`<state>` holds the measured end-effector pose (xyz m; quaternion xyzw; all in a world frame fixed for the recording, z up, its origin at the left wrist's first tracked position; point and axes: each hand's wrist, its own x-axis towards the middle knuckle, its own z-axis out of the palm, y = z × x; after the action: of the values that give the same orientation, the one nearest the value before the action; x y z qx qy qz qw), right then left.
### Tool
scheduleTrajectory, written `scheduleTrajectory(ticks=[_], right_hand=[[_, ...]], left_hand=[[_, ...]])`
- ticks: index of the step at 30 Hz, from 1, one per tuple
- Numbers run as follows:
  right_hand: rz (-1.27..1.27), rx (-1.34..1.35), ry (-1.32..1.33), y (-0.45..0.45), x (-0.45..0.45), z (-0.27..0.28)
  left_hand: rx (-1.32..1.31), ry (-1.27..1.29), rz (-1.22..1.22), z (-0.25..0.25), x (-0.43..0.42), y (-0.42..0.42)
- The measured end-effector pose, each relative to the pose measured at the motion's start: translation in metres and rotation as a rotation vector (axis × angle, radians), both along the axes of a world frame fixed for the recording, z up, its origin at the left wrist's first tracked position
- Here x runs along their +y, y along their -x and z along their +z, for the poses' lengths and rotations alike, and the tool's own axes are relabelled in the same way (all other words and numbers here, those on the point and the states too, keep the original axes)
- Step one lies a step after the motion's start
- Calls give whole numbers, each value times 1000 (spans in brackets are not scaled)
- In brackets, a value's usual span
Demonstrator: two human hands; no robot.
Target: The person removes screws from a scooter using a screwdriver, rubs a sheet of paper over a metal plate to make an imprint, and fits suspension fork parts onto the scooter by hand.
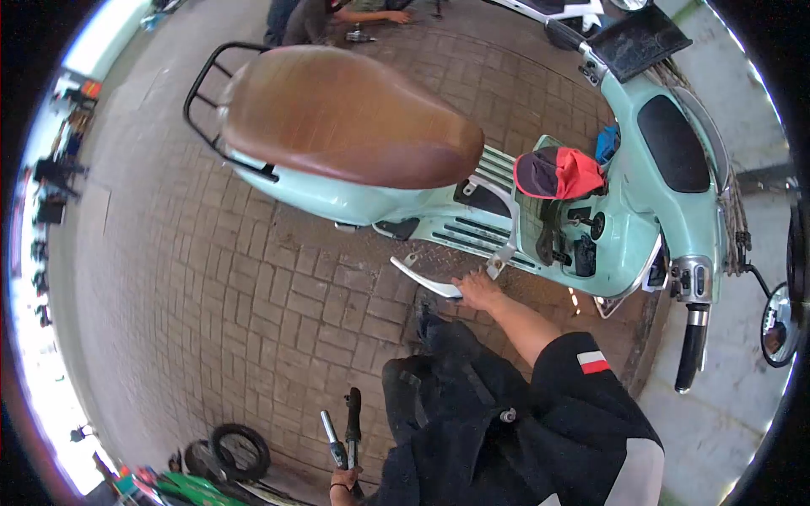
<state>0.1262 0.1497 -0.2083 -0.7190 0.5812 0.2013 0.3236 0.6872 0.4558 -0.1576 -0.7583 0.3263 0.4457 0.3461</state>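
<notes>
My right hand [479, 291] is closed on the inner end of a white curved strip [426, 280], beside the footboard [464, 236] of a mint-green scooter [325, 198]. A small metal bracket [499, 260] is just beyond my fingers. Low in the view, my left hand [344, 478] is wrapped round two long tools, one with a silver shaft [328, 426] and one with a black handle [353, 413]. The scooter has a brown seat [346, 118], and a red and dark cap [557, 173] lies on its front part.
Another person's arm [367, 16] reaches toward the brick floor [245, 244] at the top. A green motorbike [186, 492] and a tyre [240, 452] are at the lower left. The scooter's handlebar grip [692, 350] and round mirror [778, 327] stick out at the right.
</notes>
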Motion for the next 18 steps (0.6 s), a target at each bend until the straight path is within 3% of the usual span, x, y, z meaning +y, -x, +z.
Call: scheduleTrajectory(ticks=[1, 4, 6, 8, 9, 12, 13, 16, 17, 18], right_hand=[[18, 25, 62, 6, -7, -10], [-67, 32, 32, 29, -27, -41], [-46, 73, 48, 47, -36, -57], [-64, 135, 91, 62, -46, -62], [-145, 140, 97, 69, -47, -70], [-195, 162, 163, 89, -51, -90], [-224, 176, 166, 95, -46, -101], [-308, 170, 129, 108, -43, -118], [-330, 224, 137, 109, -40, -121], [-349, 278, 142, 109, -36, -123]], left_hand=[[-3, -48, 147, -4, -32, -4], [-70, -21, -54, 31, -126, 14], [9, 43, -191, -24, -131, -52], [10, -3, -407, -16, -182, -44], [100, -42, -198, -23, -196, -57], [135, -21, -461, -6, -265, -16], [30, -42, -445, -14, -274, -20], [72, -203, -487, -20, -318, -5], [167, -51, -520, -25, -315, -17], [163, -62, -533, -18, -327, -5]])
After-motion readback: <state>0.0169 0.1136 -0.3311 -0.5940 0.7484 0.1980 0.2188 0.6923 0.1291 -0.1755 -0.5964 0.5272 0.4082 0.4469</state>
